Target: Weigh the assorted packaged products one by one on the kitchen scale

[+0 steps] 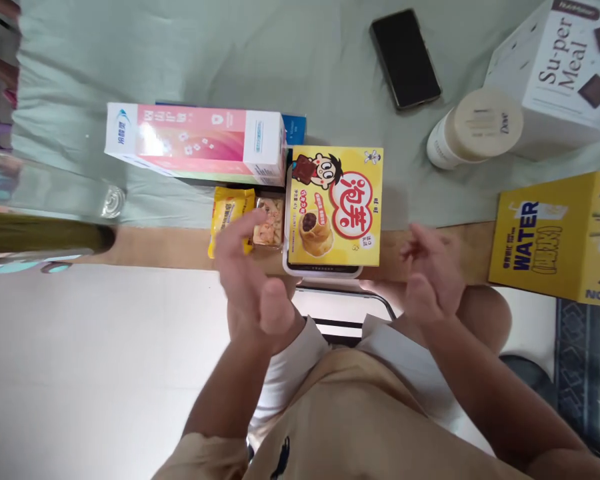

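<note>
On either side of the yellow snack box [334,205], our left hand [250,280] and right hand [430,273] hover open, empty; we'd close in evenly, palms flat against its sides.

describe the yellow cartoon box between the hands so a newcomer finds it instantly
Start at the green cloth covering the table. At its near edge, between the left hand and the right hand, both open and holding nothing, lies the yellow cartoon box, flat on a white container. Unlike the long pink and white box to its left, it is square, with a cartoon face, big red characters and a cream puff picture.
</note>
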Tool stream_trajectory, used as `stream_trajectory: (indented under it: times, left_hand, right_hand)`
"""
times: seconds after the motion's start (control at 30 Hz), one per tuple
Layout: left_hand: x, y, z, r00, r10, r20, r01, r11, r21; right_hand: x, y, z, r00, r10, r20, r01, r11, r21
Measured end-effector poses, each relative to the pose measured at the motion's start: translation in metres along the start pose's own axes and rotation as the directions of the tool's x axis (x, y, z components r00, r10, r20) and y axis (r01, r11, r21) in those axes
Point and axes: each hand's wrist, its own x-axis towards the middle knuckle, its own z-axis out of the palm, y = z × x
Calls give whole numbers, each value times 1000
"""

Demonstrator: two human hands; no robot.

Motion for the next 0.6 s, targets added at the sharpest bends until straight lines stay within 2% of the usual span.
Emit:
stream_trajectory:
  times: [0.03,0.07,0.13,0.2,0.27,0.4,0.5,0.6]
  left_hand:
    - [17,2,7,989,77,-129,-85,995,-57]
    - [34,5,15,987,55,-153,-70,993,-99]
    - [60,9,27,993,-19,-113,3,991,-136]
    - [69,6,33,987,35,-159,-63,983,-174]
    - [63,-8,31,984,79,-159,-114,968,-222]
    - [37,-39,16,995,73,-75,-87,974,-210]
    - [28,-38,12,994,26,-109,-46,982,-185]
    - [27,-25,14,991,-128,-28,121,977,-173]
  right_hand:
    - [13,4,0,999,-37,-27,37,999,19]
    - [26,9,3,997,-63,-42,64,997,36]
    - [51,17,13,991,-105,-78,111,991,79]
    - [68,22,26,981,-151,-125,169,974,148]
    - [73,25,37,975,-133,-180,169,966,197]
    - [66,19,48,978,55,-203,-6,972,234]
    - [62,12,49,975,105,-198,-42,954,297]
    - [61,10,48,976,109,-188,-38,936,350]
